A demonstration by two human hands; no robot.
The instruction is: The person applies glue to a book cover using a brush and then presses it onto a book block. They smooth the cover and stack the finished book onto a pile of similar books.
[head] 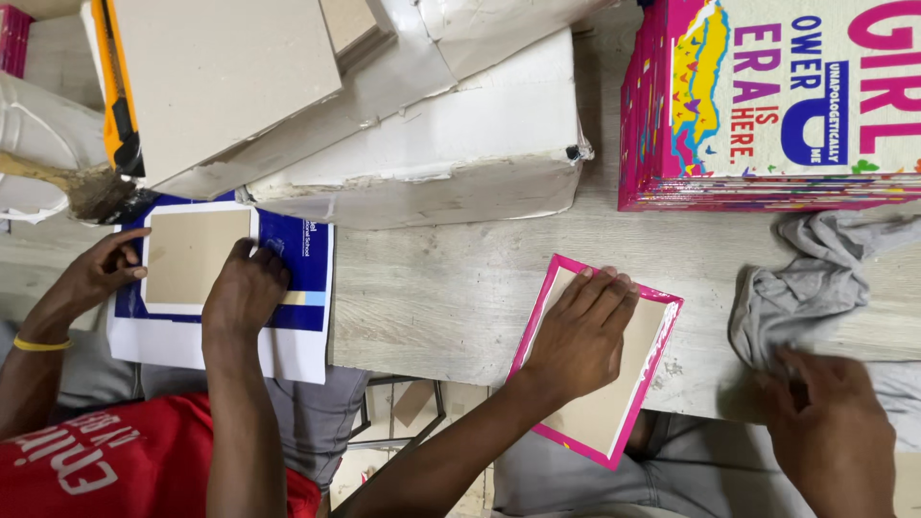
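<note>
A: While the left hand (580, 336) lies flat, where is the pink-edged board (600, 360)?

B: At the near edge of the bench (441, 288), its lower corner overhanging that edge. The left hand presses on its bare brown face, fingers spread and open, gripping nothing.

A: State of the right hand (830, 427)?

B: It rests on the grey cloth (801, 283) toward the right end of the bench. The picture is blurred there; whether its grip is closed on the cloth cannot be told.

A: Surrounding items?

B: A stack of pink books (767, 105) sits at the far right corner. White wrapped bundles (432, 134) occupy the far middle. At the left end, a co-worker's two hands (245, 293) press a brown card onto a blue-and-white sheet (297, 259).
</note>
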